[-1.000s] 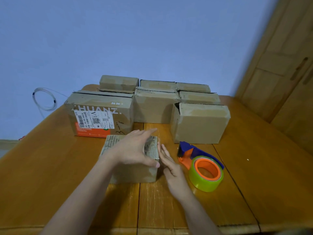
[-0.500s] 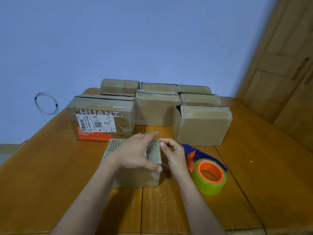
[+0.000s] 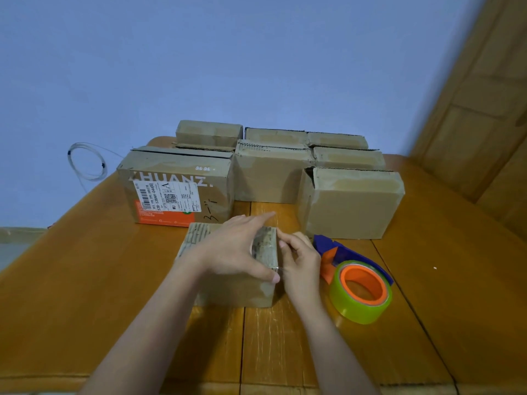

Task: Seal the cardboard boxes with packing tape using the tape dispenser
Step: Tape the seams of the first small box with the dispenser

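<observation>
In the head view, the small box (image 3: 228, 269) at the near middle of the surface (image 3: 85, 280) is held down by the left hand (image 3: 239, 249), its fingers spread wide over the top. The right hand (image 3: 299, 258), flat against the box's right side a second ago, has been raised to the top right edge, fingers curled as if pinching a tape end, though the clear tape can hardly be seen. The tape dispenser (image 3: 356, 283) lies unheld just right of the box, so this seam is judged nearly finished, with the boxes (image 3: 350, 203) at the far side left to do.
</observation>
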Action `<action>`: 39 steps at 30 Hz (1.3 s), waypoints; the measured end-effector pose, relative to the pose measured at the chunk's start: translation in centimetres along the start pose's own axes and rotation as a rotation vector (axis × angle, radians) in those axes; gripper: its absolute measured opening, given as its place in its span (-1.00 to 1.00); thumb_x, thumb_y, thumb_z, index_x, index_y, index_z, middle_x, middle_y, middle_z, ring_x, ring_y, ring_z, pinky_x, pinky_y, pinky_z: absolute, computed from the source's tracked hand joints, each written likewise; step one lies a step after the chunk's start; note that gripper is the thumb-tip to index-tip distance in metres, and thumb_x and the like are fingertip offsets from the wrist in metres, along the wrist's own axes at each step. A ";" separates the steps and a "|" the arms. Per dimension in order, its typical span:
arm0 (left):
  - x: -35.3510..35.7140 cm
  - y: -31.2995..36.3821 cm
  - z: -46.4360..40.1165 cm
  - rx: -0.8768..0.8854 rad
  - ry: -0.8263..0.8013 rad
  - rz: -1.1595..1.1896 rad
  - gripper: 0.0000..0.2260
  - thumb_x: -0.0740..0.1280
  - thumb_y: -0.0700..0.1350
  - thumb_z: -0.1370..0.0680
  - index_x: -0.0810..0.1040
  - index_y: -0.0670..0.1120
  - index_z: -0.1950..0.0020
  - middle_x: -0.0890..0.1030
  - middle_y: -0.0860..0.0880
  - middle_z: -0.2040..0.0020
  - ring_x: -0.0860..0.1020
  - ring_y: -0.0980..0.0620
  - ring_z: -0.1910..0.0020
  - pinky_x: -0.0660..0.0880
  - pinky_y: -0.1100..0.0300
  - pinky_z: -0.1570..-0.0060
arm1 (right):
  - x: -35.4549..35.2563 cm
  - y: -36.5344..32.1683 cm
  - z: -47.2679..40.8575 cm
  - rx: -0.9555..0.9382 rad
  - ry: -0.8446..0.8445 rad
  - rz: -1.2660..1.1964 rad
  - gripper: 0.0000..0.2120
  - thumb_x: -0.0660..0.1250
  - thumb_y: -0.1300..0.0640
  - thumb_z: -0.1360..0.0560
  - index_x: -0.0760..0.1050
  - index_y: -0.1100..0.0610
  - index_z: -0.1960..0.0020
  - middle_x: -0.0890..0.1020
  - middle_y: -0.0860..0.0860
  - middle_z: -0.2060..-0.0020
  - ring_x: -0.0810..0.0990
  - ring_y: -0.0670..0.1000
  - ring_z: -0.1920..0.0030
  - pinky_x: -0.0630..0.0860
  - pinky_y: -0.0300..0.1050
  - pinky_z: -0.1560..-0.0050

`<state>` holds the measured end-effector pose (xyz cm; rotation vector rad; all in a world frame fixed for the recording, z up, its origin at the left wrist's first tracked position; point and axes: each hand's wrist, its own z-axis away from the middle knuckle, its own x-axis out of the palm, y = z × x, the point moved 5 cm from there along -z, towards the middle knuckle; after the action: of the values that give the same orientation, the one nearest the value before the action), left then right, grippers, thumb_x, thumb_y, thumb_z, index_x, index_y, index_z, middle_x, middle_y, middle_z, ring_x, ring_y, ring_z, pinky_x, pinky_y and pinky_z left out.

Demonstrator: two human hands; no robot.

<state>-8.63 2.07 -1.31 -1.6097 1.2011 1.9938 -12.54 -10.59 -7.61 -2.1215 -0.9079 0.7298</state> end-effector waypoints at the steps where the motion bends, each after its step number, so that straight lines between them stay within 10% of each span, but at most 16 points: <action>1: 0.0 0.0 0.0 -0.001 -0.004 -0.003 0.07 0.37 0.37 -0.22 -0.04 0.01 -0.58 0.19 0.02 -0.54 0.15 0.04 -0.48 0.09 0.12 -0.43 | 0.0 0.0 0.3 0.003 -0.041 -0.014 -0.75 0.25 0.34 -0.56 0.60 0.14 -0.14 0.58 -0.07 0.13 0.54 0.01 0.03 0.51 -0.10 0.05; 10: 0.0 0.2 -0.1 0.001 0.011 -0.020 0.05 0.48 0.29 -0.31 -0.04 0.00 -0.58 0.18 0.00 -0.54 0.15 0.01 -0.49 0.09 0.13 -0.43 | -0.8 -0.3 2.1 0.137 -0.142 -0.198 -0.50 0.12 0.45 -0.55 0.54 -0.08 -0.19 0.60 -0.16 0.03 0.54 -0.08 -0.07 0.47 -0.24 -0.10; 15: 0.0 0.1 0.0 -0.004 -0.002 -0.014 0.04 0.49 0.26 -0.32 -0.07 0.01 -0.58 0.16 -0.01 -0.55 0.14 0.00 -0.49 0.09 0.11 -0.43 | -2.7 -1.8 2.6 -0.082 0.080 -0.160 -0.78 0.17 0.15 -0.51 0.57 0.00 -0.02 0.59 -0.13 0.06 0.57 -0.04 -0.02 0.50 -0.17 -0.02; 21: 0.0 0.1 0.0 0.013 -0.018 0.028 0.13 0.52 0.23 -0.28 -0.19 0.05 -0.57 0.13 -0.04 -0.56 0.11 -0.03 -0.51 0.03 0.08 -0.46 | -1.9 -2.5 3.6 -0.117 -0.067 -0.179 -0.77 0.27 -0.17 -0.51 0.50 -0.02 0.04 0.55 -0.10 0.09 0.55 0.01 0.00 0.49 -0.15 0.00; 29: 0.2 -0.4 -0.2 0.038 -0.011 0.035 0.21 0.49 0.34 -0.17 -0.24 0.10 -0.56 0.18 -0.06 -0.52 0.18 -0.04 -0.44 0.12 0.15 -0.36 | -1.4 -1.6 3.3 -0.033 -0.059 -0.180 -0.92 0.29 0.07 -0.48 0.47 -0.03 0.20 0.56 -0.11 0.14 0.55 -0.07 0.06 0.44 -0.31 0.04; 39: 0.5 -0.5 -0.3 0.062 -0.021 -0.021 0.15 0.38 0.36 -0.19 -0.22 0.07 -0.56 0.19 -0.04 -0.50 0.20 -0.01 -0.42 0.11 0.13 -0.40 | -0.3 -0.1 2.3 0.170 -0.187 -0.430 -0.58 0.44 -0.31 -0.29 0.43 -0.03 0.10 0.51 -0.08 0.09 0.50 -0.07 0.01 0.47 -0.20 -0.01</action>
<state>-8.21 1.99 -1.94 -1.5613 1.2214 1.9361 -14.42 -9.89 -8.87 -1.6508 -1.3013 0.7547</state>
